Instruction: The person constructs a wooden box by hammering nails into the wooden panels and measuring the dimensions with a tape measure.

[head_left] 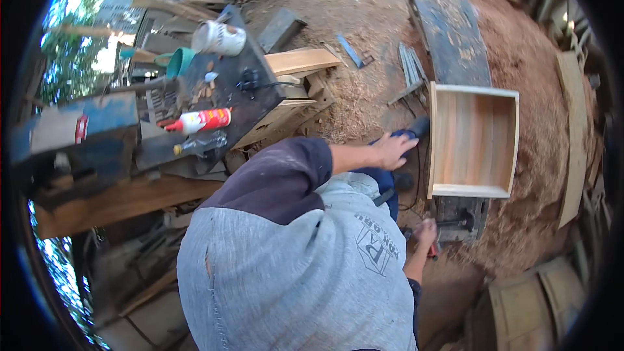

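My left hand (pixel 393 149) rests on my blue trouser leg with its fingers stretched out, holding nothing. Low beside the bench, my right hand (pixel 426 231) is closed around something with a red part (pixel 433 251) that shows below the fingers. Its kind is hard to make out. From near that hand a dark bar (pixel 450 223) runs to a black end over the bench; I cannot tell whether it belongs to the red thing. A shallow wooden drawer (pixel 474 191) with pale walls and a striped bottom sits on the dark bench (pixel 448 39), its open side up.
On a dark table (pixel 260 91) at the left are a red-and-white bottle (pixel 205 120), a clear bottle (pixel 201 145), a white bucket (pixel 221 38) and a green cup (pixel 181 63). A blue-bladed square (pixel 350 51) and metal bars (pixel 412 68) lie on sawdust.
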A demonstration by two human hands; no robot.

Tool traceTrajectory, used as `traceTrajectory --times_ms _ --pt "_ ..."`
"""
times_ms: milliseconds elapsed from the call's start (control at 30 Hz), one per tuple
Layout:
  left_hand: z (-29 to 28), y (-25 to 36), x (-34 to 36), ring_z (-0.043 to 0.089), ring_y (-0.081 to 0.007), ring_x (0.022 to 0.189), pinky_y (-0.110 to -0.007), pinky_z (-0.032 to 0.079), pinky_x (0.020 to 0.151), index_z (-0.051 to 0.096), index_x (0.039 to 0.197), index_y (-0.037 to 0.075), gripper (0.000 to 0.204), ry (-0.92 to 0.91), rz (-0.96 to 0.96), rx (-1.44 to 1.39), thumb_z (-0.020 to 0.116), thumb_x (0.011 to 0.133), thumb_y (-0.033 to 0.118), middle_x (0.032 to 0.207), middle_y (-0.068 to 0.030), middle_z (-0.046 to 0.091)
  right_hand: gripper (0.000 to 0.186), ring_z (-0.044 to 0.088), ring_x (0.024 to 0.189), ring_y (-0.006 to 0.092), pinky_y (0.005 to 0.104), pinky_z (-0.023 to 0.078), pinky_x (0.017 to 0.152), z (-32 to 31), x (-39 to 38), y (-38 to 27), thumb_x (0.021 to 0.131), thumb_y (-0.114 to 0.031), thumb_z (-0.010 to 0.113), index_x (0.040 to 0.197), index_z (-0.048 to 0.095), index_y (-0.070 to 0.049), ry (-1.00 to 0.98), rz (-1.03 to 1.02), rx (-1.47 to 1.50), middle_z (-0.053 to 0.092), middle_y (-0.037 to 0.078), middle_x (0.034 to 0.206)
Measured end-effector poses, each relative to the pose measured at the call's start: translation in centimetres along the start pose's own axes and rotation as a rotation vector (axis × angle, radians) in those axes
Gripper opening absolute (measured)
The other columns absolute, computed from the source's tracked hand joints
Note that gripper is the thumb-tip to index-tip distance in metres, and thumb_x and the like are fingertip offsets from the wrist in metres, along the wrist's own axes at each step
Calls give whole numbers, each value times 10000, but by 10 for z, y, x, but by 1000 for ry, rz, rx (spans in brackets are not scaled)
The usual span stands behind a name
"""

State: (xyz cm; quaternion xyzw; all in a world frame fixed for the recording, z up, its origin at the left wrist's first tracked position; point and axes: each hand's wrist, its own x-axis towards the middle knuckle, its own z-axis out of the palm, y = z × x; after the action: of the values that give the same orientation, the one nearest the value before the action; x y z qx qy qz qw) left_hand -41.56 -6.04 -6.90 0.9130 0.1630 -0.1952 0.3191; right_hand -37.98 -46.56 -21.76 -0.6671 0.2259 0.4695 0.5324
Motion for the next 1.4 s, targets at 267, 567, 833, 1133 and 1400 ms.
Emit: traceTrajectory --times_ms 267,567,833,1133,1400 --pt "-110 -41 -169 611 -337 983 -428 485 880 647 1049 50 293 933 -82 116 649 768 134 1022 -148 661 396 672 886 261 337 527 779 -33 -32 64 867 -185 643 1191 635 42 -205 -339 -800 703 181 1033" --pt "-239 -196 -289 424 -346 1344 -545 389 1054 296 1513 299 938 663 -1169 167 654 733 676 1464 -127 441 355 608 634 129 263 493 513 19 -32 -115 922 -106 609 1270 586 -44 101 -377 -273 654 56 862" --pt "-226 -207 -238 504 -346 1231 -468 464 985 426 1423 155 709 669 -1098 231 721 829 403 1310 -173 523 466 697 771 169 331 554 726 -4 -49 -43 840 -258 655 1250 622 -38 355 -421 -704 718 128 964" --pt "-286 -99 -275 494 -291 1178 -457 425 961 431 1419 151 772 797 -1018 710 800 750 261 1229 -113 512 453 695 758 186 323 553 730 62 -81 -65 834 -276 645 1215 645 -31 116 -361 -632 721 137 932" --pt "-221 72 -193 500 -287 1197 -473 290 1029 464 1380 112 889 949 143 432 867 597 229 1282 -108 557 566 633 1005 231 360 567 798 166 -147 -241 970 -363 568 1427 409 -69 -538 -274 236 595 146 1181"
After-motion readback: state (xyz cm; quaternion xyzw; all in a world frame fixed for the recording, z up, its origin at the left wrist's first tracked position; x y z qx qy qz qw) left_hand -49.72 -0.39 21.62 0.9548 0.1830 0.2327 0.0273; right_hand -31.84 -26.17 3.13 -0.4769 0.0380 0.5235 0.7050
